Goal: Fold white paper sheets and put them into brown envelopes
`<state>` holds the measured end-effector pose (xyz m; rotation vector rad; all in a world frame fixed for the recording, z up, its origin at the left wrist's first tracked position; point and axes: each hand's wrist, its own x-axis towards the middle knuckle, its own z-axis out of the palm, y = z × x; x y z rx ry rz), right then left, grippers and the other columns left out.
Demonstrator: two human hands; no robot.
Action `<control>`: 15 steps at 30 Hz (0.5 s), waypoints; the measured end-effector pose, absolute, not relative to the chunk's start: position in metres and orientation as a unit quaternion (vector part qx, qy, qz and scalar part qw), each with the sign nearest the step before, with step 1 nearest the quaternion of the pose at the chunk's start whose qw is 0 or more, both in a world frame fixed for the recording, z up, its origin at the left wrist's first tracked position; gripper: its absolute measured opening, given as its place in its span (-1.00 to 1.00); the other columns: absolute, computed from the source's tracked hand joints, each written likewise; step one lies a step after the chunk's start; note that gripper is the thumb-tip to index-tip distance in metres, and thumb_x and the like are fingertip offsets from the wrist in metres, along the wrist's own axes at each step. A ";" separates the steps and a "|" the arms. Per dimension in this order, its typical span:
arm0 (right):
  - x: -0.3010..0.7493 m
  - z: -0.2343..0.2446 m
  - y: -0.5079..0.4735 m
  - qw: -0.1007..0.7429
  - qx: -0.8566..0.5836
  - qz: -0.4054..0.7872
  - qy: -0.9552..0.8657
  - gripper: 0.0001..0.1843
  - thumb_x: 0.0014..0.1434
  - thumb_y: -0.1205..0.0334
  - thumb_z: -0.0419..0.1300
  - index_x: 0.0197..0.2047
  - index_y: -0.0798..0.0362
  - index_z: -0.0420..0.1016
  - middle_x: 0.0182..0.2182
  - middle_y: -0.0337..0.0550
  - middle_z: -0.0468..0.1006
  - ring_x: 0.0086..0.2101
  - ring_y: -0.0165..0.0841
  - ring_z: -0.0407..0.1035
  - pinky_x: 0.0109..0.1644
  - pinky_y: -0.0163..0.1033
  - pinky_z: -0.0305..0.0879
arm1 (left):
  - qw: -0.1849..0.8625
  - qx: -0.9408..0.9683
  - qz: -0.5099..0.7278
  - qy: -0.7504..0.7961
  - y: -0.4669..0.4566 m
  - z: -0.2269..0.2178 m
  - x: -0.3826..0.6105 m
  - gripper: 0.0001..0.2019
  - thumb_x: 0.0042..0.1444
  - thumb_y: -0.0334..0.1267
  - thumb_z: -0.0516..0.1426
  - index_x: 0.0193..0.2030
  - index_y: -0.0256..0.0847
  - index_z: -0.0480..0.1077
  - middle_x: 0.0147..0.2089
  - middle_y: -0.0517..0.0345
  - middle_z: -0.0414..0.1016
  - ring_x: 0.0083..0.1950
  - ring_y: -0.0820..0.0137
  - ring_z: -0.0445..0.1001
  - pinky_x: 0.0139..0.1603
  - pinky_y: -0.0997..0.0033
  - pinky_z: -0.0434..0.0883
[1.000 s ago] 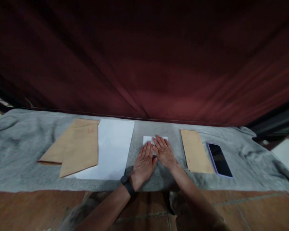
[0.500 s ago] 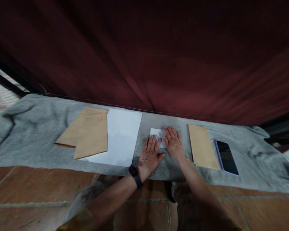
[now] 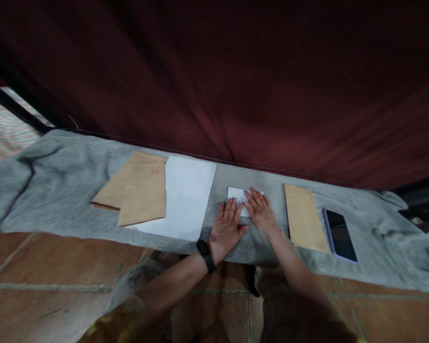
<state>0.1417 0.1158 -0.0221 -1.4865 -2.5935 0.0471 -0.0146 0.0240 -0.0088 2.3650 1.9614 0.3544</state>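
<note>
A small folded white paper (image 3: 237,194) lies on the grey cloth (image 3: 71,190). Both my hands rest flat on it with fingers stretched out. My left hand (image 3: 228,230), with a black band on its wrist, covers the paper's near left part. My right hand (image 3: 261,212) lies across its right part. Only the paper's far left corner shows between and beyond my fingers.
Left of my hands lies a large white sheet (image 3: 184,197) with brown envelopes (image 3: 137,193) overlapping its left side. To the right are a long brown envelope (image 3: 303,216) and a dark phone (image 3: 339,228). A dark red curtain (image 3: 236,81) hangs behind. Tiled floor (image 3: 39,281) shows below.
The view has shifted, so everything sits further right and lower-left floor shows more. My hands have stayed flat on the small paper, with the right hand slid slightly to the right.
</note>
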 end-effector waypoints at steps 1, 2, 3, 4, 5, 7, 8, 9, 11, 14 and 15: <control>0.143 -0.022 0.117 0.073 -0.499 0.011 -0.863 -0.44 0.49 0.09 -0.17 0.49 -0.06 0.04 0.47 -0.08 0.00 0.42 -0.16 -0.07 0.44 0.10 -0.08 | 0.023 0.765 0.115 0.633 0.024 -0.009 -0.015 -0.31 0.34 0.07 -0.05 0.46 -0.34 0.05 0.53 -0.25 -0.02 0.55 0.07 -0.06 0.50 -0.09 -0.02; 0.145 -0.023 0.118 0.070 -0.501 0.008 -0.862 -0.44 0.49 0.09 -0.15 0.49 -0.06 0.04 0.47 -0.07 0.01 0.41 -0.15 -0.06 0.44 0.11 -0.07 | 0.021 0.767 0.114 0.631 0.024 -0.009 -0.016 -0.31 0.34 0.07 -0.05 0.46 -0.33 0.05 0.53 -0.26 -0.02 0.55 0.06 -0.05 0.49 -0.10 -0.01; 0.146 -0.023 0.119 0.068 -0.502 0.005 -0.862 -0.43 0.48 0.08 -0.14 0.49 -0.06 0.04 0.47 -0.06 0.01 0.41 -0.15 -0.05 0.43 0.12 -0.07 | 0.020 0.770 0.113 0.627 0.024 -0.009 -0.017 -0.31 0.34 0.08 -0.05 0.46 -0.34 0.05 0.53 -0.27 -0.02 0.55 0.06 -0.05 0.48 -0.11 0.00; 0.148 -0.023 0.120 0.066 -0.503 0.004 -0.862 -0.43 0.48 0.07 -0.14 0.49 -0.06 0.04 0.47 -0.05 0.01 0.41 -0.14 -0.04 0.43 0.12 -0.06 | 0.017 0.774 0.112 0.623 0.024 -0.010 -0.018 -0.30 0.33 0.09 -0.04 0.46 -0.34 0.05 0.53 -0.27 -0.02 0.54 0.05 -0.05 0.48 -0.11 0.00; 0.150 -0.023 0.121 0.065 -0.503 0.003 -0.862 -0.43 0.48 0.06 -0.13 0.49 -0.06 0.04 0.47 -0.05 0.02 0.41 -0.14 -0.03 0.43 0.12 -0.06 | 0.015 0.775 0.112 0.621 0.024 -0.010 -0.018 -0.29 0.33 0.09 -0.04 0.46 -0.34 0.05 0.53 -0.27 -0.02 0.55 0.06 -0.05 0.48 -0.11 -0.01; 0.154 -0.022 0.124 0.067 -0.510 0.005 -0.858 -0.43 0.48 0.05 -0.13 0.49 -0.07 0.05 0.46 -0.04 0.03 0.40 -0.13 -0.01 0.42 0.12 -0.05 | 0.009 0.777 0.112 0.620 0.024 -0.011 -0.020 -0.29 0.33 0.09 -0.03 0.47 -0.33 0.03 0.53 -0.25 -0.01 0.55 0.08 -0.05 0.49 -0.09 -0.02; 0.156 -0.021 0.125 0.069 -0.514 0.008 -0.855 -0.43 0.47 0.05 -0.13 0.48 -0.08 0.06 0.46 -0.05 0.05 0.40 -0.13 0.00 0.42 0.12 -0.05 | 0.007 0.777 0.112 0.619 0.024 -0.011 -0.021 -0.29 0.33 0.08 -0.03 0.47 -0.32 0.02 0.53 -0.23 -0.01 0.55 0.09 -0.06 0.49 -0.08 -0.02; 0.157 -0.020 0.127 0.072 -0.519 0.012 -0.852 -0.44 0.47 0.05 -0.14 0.47 -0.08 0.08 0.45 -0.06 0.06 0.39 -0.14 0.01 0.41 0.12 -0.05 | 0.004 0.778 0.113 0.619 0.024 -0.011 -0.021 -0.30 0.33 0.07 -0.03 0.48 -0.31 0.02 0.53 -0.23 -0.01 0.55 0.10 -0.05 0.49 -0.08 -0.02; 0.159 -0.018 0.131 0.080 -0.525 0.024 -0.847 -0.46 0.48 0.07 -0.15 0.45 -0.08 0.13 0.44 -0.08 0.12 0.38 -0.16 0.05 0.41 0.11 -0.06 | -0.002 0.778 0.114 0.617 0.024 -0.012 -0.022 -0.31 0.33 0.06 -0.03 0.47 -0.31 0.02 0.53 -0.23 -0.01 0.55 0.10 -0.05 0.49 -0.09 -0.01; 0.158 -0.014 0.139 0.100 -0.532 0.043 -0.840 -0.49 0.47 0.11 -0.14 0.40 -0.03 0.24 0.37 -0.07 0.28 0.31 -0.20 0.16 0.42 0.06 -0.08 | -0.008 0.781 0.118 0.613 0.024 -0.012 -0.024 -0.32 0.32 0.04 -0.01 0.46 -0.31 0.05 0.53 -0.22 0.01 0.54 0.10 -0.03 0.49 -0.08 0.02; 0.157 -0.013 0.142 0.108 -0.536 0.047 -0.836 -0.50 0.46 0.13 -0.12 0.37 -0.01 0.27 0.33 -0.06 0.33 0.28 -0.21 0.20 0.41 0.04 -0.06 | -0.010 0.781 0.120 0.613 0.024 -0.013 -0.025 -0.33 0.32 0.03 0.00 0.46 -0.30 0.06 0.53 -0.20 0.01 0.54 0.10 -0.03 0.49 -0.07 0.03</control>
